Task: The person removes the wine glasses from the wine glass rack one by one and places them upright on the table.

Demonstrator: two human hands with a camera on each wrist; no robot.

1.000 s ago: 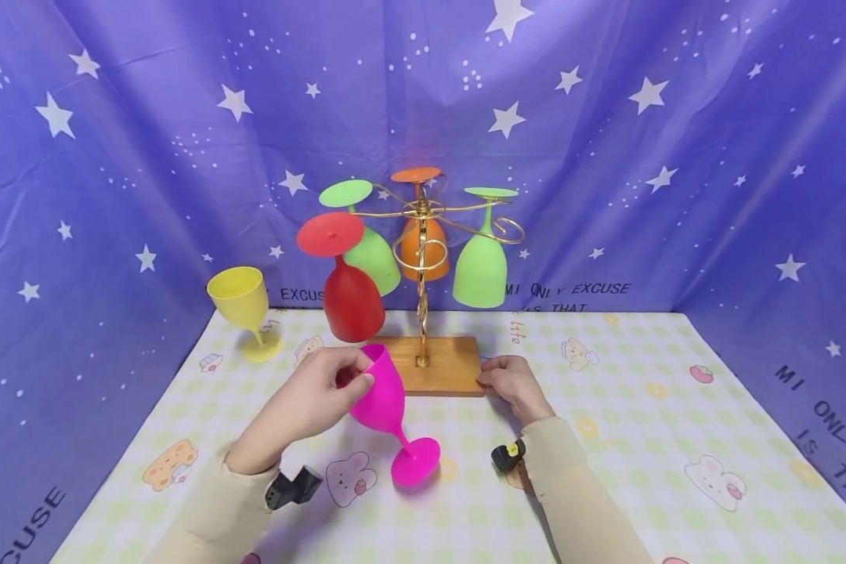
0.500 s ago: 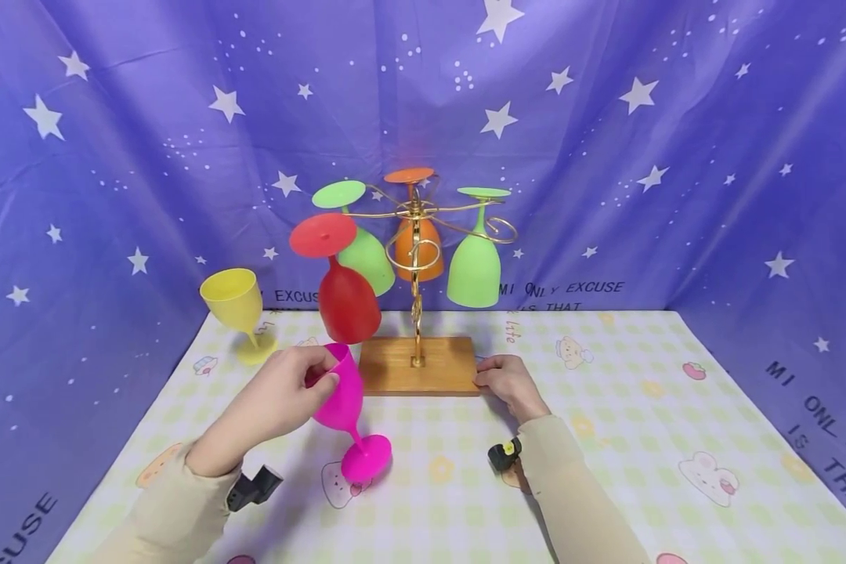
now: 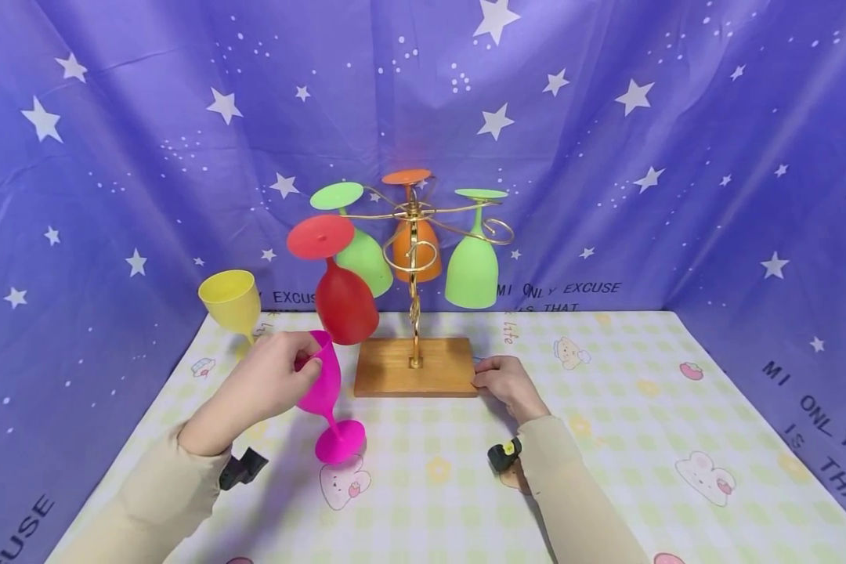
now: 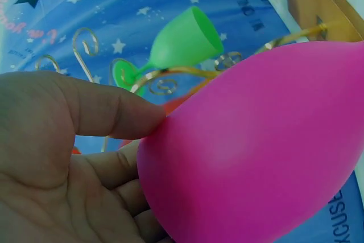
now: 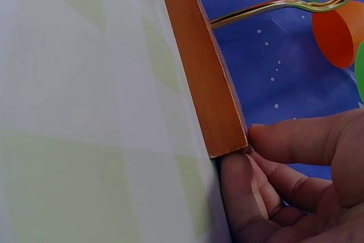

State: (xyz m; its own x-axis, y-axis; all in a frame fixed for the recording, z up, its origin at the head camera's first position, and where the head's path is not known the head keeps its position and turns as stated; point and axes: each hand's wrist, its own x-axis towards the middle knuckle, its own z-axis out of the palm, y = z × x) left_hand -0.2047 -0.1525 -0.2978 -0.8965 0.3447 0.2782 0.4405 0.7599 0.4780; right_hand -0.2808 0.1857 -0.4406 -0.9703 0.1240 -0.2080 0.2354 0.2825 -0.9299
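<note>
My left hand [image 3: 271, 376] pinches a magenta plastic goblet [image 3: 324, 384] near its rim, thumb on one side and fingers on the other. The goblet leans slightly, its round foot low over the tablecloth. In the left wrist view its bowl [image 4: 256, 140] fills much of the picture. My right hand [image 3: 511, 384] grips the right end of a goblet rack's wooden base [image 3: 388, 380], with the thumb [image 5: 296, 140] at the upper edge and a finger against the end. From the rack's gold wire arms hang upside-down goblets: red [image 3: 345, 305], orange [image 3: 417, 251] and two green, one at right [image 3: 472, 274].
A yellow goblet [image 3: 231, 301] stands upright at the back left, its foot partly hidden behind my left hand. The checked tablecloth [image 3: 606, 486] covers the table. A purple star-patterned curtain [image 3: 571, 157] encloses the back and sides.
My left hand has carried the magenta goblet leftward and a little farther back, and the goblet now leans less. The right hand keeps its hold on the base. The view has shifted slightly.
</note>
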